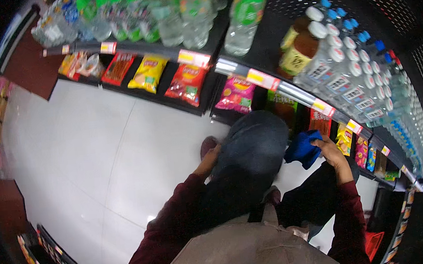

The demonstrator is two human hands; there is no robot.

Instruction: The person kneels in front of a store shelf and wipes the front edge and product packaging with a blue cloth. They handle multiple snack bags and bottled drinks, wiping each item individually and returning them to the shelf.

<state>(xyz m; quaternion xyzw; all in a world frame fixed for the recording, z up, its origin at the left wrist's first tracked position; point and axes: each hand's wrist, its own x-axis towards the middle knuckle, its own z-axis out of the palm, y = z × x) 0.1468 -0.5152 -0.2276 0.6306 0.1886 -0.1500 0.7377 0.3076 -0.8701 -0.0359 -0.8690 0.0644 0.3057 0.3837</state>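
Note:
A blue cloth (305, 149) hangs bunched in my right hand (327, 150), close to the lower shelf, beside a red snack packet (320, 122). My left hand (212, 158) rests against the side of my bent knee; its fingers are partly hidden and no object shows in it. Ahead of my knee a pink chip bag (235, 94) and a red chip bag (187, 84) lie on the bottom shelf. A dark green packet (282, 104) sits behind the knee's right side, partly in shadow.
Above the snacks, a shelf edge with price tags (263, 79) carries green-labelled bottles (246, 14), tea bottles (297, 55) and many clear water bottles (344, 81). A yellow chip bag (148, 74) lies further left. Pale floor (83, 144) spreads leftward. More shelving (63, 260) stands at lower left.

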